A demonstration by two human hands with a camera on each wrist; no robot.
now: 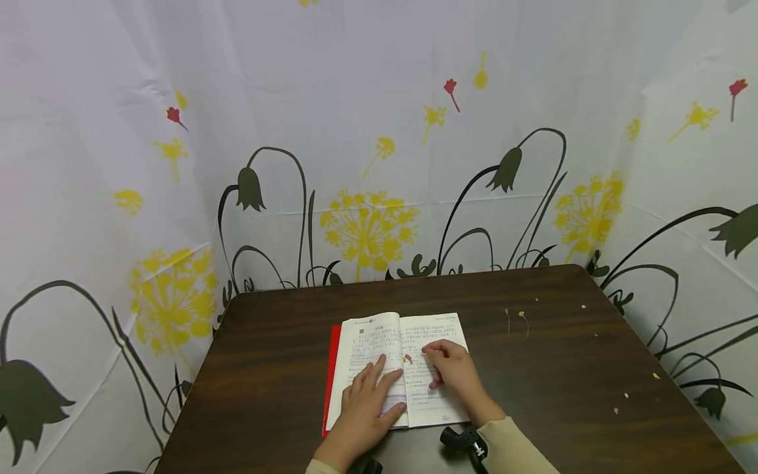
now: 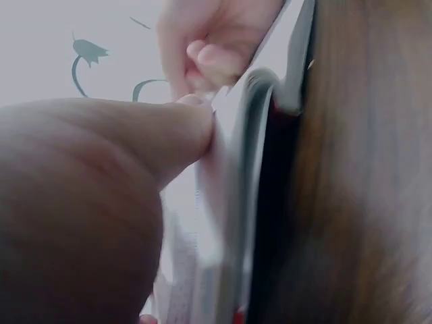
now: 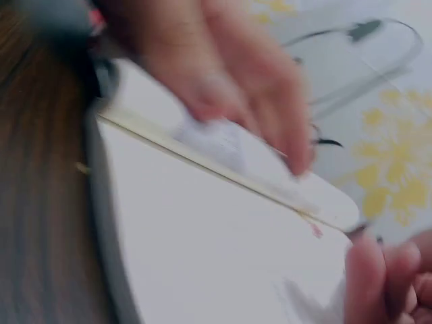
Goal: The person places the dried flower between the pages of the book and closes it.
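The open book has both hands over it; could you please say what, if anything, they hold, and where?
The book isn't gripped: the left hand rests on its left page. Whether the right hand pinches anything cannot be told.

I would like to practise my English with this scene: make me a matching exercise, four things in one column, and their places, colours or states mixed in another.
1. left hand
2. table
3. small reddish piece
4. cloth backdrop

A. dark brown
B. beside the centre fold of the book
C. white with printed flowers
D. resting on the left page

Pairs: 1-D, 2-A, 3-B, 4-C
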